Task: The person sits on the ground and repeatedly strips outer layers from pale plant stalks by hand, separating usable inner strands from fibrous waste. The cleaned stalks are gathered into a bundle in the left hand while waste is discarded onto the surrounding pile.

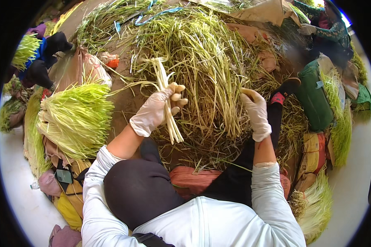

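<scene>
My left hand (157,106), in a pale thin glove, is closed around a small bundle of pale stalks (173,129). The bundle's white ends point down towards my lap and its other ends rise above the hand. My right hand (255,108), gloved too, is at the right edge of a large heap of long green and yellow stalks (204,61). Its fingers are bent, and whether they pinch a stalk cannot be told. A thick bunch of yellow-green stalks (77,120) lies to the left of my left hand.
Blue ribbon (156,15) lies on the heap's far part. A green sack roll (315,95) and stalk bunches (312,207) are at the right. My bent legs flank the heap's near edge. One person (330,34) sits at the upper right, another (40,61) at the upper left.
</scene>
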